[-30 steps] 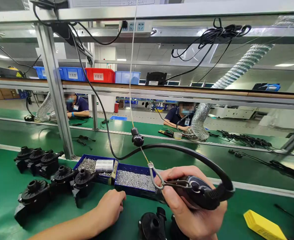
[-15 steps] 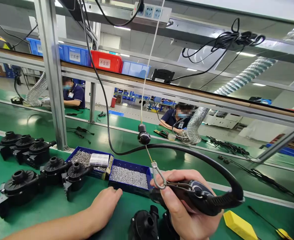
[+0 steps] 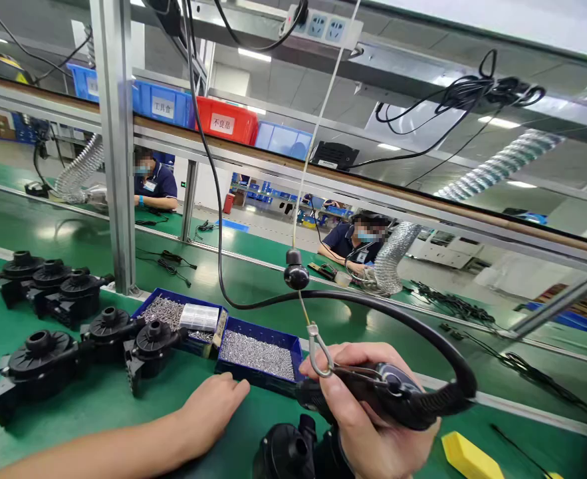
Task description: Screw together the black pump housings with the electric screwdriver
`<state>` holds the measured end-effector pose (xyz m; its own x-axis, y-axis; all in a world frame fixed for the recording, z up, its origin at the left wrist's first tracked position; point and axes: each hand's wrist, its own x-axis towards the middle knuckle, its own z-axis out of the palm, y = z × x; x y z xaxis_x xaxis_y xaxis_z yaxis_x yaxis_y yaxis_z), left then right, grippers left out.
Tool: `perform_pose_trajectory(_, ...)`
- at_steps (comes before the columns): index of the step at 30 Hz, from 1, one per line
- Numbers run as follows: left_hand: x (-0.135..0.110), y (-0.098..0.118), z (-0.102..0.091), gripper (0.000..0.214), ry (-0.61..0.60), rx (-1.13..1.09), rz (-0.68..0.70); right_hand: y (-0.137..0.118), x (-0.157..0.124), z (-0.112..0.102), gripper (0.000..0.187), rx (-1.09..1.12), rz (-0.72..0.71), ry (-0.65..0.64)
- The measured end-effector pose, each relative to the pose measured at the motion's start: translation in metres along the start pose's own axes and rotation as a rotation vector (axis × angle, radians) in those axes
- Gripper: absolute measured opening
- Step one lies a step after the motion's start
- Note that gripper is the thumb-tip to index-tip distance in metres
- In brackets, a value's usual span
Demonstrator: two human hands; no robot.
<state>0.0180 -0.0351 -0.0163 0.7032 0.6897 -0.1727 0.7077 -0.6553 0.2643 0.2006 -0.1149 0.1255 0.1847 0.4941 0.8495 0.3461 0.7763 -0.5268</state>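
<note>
We noted the right hand (image 3: 380, 432) wrapped round a black tool (image 3: 423, 409), hook (image 3: 313, 330) at its end, tool raised near the right end of the bin (image 3: 253, 376), a housing (image 3: 286, 452) below, left hand (image 3: 213, 409) half curled over the bench (image 3: 186, 376), whether it held anything we could not tell

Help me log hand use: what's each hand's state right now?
Left hand: palm side hidden; whether open or closed can't be told.
Right hand: closed around a black corded tool.
</note>
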Motion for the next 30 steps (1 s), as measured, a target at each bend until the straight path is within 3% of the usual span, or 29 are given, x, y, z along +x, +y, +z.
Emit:
perform_pose_trajectory(4, -0.001, 0.001, 0.010, 0.038, 0.100, -0.090, 0.053, 0.008, -0.002, -0.004, 0.011, -0.011, 0.000, 0.016)
perform_pose_trajectory(7, 0.000, 0.005, 0.026, 0.033, 0.190, -0.585, 0.026, 0.008, -0.003, -0.005, 0.011, 0.023, 0.029, 0.006)
perform_pose_trajectory(10, 0.003, 0.014, 0.041, 0.032, 0.095, -1.208, -0.119, 0.005, -0.003, -0.005, 0.011, 0.081, 0.051, -0.013)
perform_pose_trajectory(14, 0.005, 0.028, 0.047, 0.048, -0.036, -1.635, -0.398, 0.003, -0.002, -0.005, 0.011, 0.135, 0.084, -0.034)
perform_pose_trajectory(18, 0.004, 0.035, 0.042, 0.054, -0.107, -1.773, -0.548, 0.004, -0.004, -0.006, 0.013, 0.133, 0.119, -0.039)
perform_pose_trajectory(23, 0.005, 0.031, 0.039, 0.059, -0.183, -1.828, -0.582, 0.002, -0.007, -0.006, 0.012, 0.154, 0.152, -0.038)
perform_pose_trajectory(26, 0.002, 0.024, 0.032, 0.066, -0.191, -1.820, -0.532, -0.004, -0.006, -0.005, 0.014, 0.211, 0.264, -0.035)
perform_pose_trajectory(30, -0.007, 0.019, 0.016, 0.078, -0.202, -1.760, -0.331, -0.008, 0.001, -0.002, 0.021, 0.392, 0.379, -0.114)
